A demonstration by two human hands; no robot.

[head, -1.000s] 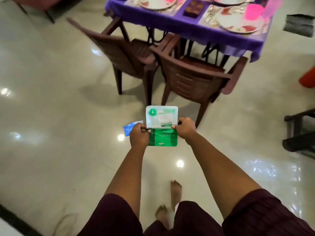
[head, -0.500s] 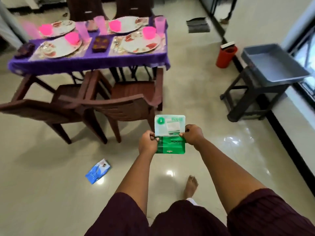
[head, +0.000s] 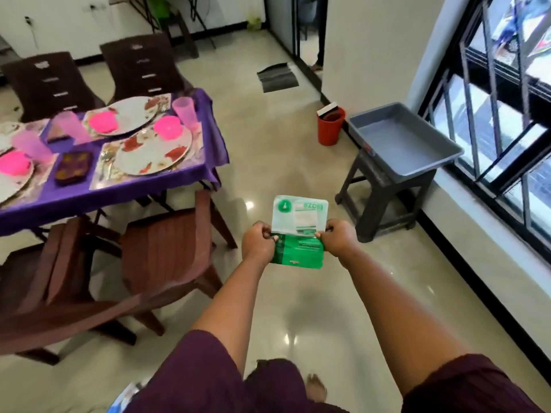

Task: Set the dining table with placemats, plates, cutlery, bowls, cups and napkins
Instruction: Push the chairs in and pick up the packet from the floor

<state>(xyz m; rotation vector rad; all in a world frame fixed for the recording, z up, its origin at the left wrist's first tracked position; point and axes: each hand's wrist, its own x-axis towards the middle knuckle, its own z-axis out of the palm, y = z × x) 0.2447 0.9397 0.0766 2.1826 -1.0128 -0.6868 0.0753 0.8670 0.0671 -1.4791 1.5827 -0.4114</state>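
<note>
Hands pinch a green-and-white packet [head: 299, 231]: left grip [head: 258, 243] grasping its 9 o'clock edge, right grip [head: 338, 240] its 3 o'clock edge; set desk [head: 98, 195] at 10 o'clock.

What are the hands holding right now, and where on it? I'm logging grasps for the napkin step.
Both hands grip one green-and-white packet: left hand pinches its left edge, right hand its right edge, about mid-height.

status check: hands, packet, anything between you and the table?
Left hand and right hand both pinch the green-and-white packet, unopened. Table set, off left. Brown chair stands between.
</note>
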